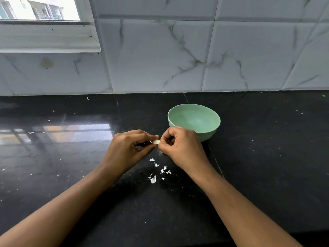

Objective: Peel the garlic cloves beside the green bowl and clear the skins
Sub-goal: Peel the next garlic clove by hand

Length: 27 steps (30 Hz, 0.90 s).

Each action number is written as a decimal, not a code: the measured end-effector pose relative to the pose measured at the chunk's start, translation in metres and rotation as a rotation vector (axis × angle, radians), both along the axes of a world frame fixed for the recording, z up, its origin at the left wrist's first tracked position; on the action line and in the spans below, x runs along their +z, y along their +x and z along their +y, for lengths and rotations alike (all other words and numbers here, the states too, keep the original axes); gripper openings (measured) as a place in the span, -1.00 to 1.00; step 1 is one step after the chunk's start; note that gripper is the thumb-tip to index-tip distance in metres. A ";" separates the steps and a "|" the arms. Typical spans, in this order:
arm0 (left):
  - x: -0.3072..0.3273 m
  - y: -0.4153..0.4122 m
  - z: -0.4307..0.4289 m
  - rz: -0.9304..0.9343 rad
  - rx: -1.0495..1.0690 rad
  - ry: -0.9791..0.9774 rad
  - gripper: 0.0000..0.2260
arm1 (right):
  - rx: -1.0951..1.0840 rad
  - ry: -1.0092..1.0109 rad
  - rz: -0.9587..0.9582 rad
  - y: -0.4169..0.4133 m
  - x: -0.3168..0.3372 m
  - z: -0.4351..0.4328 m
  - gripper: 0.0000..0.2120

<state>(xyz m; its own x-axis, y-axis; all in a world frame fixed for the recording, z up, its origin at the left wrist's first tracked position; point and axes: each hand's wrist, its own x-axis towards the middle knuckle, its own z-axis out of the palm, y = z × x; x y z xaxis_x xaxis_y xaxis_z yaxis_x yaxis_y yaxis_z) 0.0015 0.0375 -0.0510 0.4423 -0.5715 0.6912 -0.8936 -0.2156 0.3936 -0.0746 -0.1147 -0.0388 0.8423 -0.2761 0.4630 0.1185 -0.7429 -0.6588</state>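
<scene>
Where fingertips [154, 137] meet: garlic clove [156, 142], beside green bowl [194, 122]
Left hand [128, 150]: pinches clove
Right hand [181, 147]: pinches clove
Skins [154, 179]: scattered on counter [267, 157]

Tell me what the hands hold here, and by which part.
One garlic clove, held between both hands: the left hand pinches its left end in the fingertips, the right hand pinches its right end.

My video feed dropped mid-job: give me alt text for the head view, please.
The left hand and right hand pinch one garlic clove between them over a black countertop, in front of a green bowl. White skin scraps lie on the counter just nearer the person.
</scene>
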 end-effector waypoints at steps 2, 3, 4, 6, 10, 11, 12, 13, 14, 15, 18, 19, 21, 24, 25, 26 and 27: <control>-0.001 0.000 0.000 -0.008 0.000 0.003 -0.73 | -0.004 -0.011 0.005 0.000 0.000 0.001 -0.91; -0.001 0.000 0.000 -0.001 -0.001 -0.001 -0.73 | 0.002 0.007 0.018 0.000 0.000 0.000 -0.90; -0.001 0.000 0.000 0.012 -0.003 -0.009 -0.74 | 0.010 0.043 0.037 0.000 0.000 0.000 -0.89; -0.001 0.000 -0.001 0.051 -0.011 -0.035 -0.79 | 0.023 0.152 0.086 0.000 0.002 -0.001 -0.87; -0.002 0.000 -0.002 0.193 -0.046 -0.088 -0.82 | 0.130 0.508 0.189 0.000 0.008 -0.001 -0.84; -0.002 -0.001 -0.002 0.255 -0.064 -0.114 -0.81 | 0.171 0.619 0.209 0.000 0.009 -0.001 -0.83; -0.001 -0.002 -0.003 0.316 -0.083 -0.143 -0.80 | 0.207 0.719 0.229 0.000 0.011 0.000 -0.82; 0.000 -0.004 -0.003 0.372 -0.102 -0.169 -0.80 | 0.236 0.801 0.247 -0.001 0.012 0.001 -0.82; 0.001 -0.006 -0.003 0.424 -0.119 -0.190 -0.80 | 0.257 0.863 0.260 -0.001 0.013 0.001 -0.81; 0.001 -0.007 -0.004 0.475 -0.132 -0.211 -0.80 | 0.272 0.910 0.270 -0.002 0.014 0.001 -0.81; 0.002 -0.008 -0.005 0.598 -0.162 -0.272 -0.79 | 0.297 0.990 0.273 -0.002 0.016 0.001 -0.80; 0.002 -0.008 -0.005 0.626 -0.171 -0.291 -0.78 | 0.303 1.009 0.269 -0.002 0.016 0.000 -0.80; 0.003 -0.009 -0.006 0.672 -0.187 -0.320 -0.78 | 0.319 1.039 0.262 -0.002 0.017 0.000 -0.82; 0.003 -0.009 -0.006 0.713 -0.236 -0.357 -0.76 | 0.328 1.065 0.255 -0.002 0.017 -0.001 -0.82; 0.004 -0.009 -0.006 0.724 -0.256 -0.370 -0.76 | 0.328 1.075 0.250 -0.001 0.017 -0.001 -0.81; 0.004 -0.009 -0.007 0.735 -0.274 -0.384 -0.76 | 0.328 1.081 0.244 -0.001 0.017 -0.001 -0.79; 0.003 -0.009 -0.007 0.749 -0.275 -0.404 -0.77 | 0.328 1.085 0.237 -0.001 0.017 -0.001 -0.78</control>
<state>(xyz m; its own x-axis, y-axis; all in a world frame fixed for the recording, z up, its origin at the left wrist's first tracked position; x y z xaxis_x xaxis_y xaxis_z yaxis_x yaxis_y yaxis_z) -0.0075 0.0306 -0.0475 0.7419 -0.4996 0.4472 -0.3709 0.2499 0.8944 -0.0754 -0.1157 -0.0220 0.9811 -0.1832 -0.0627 -0.0111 0.2702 -0.9627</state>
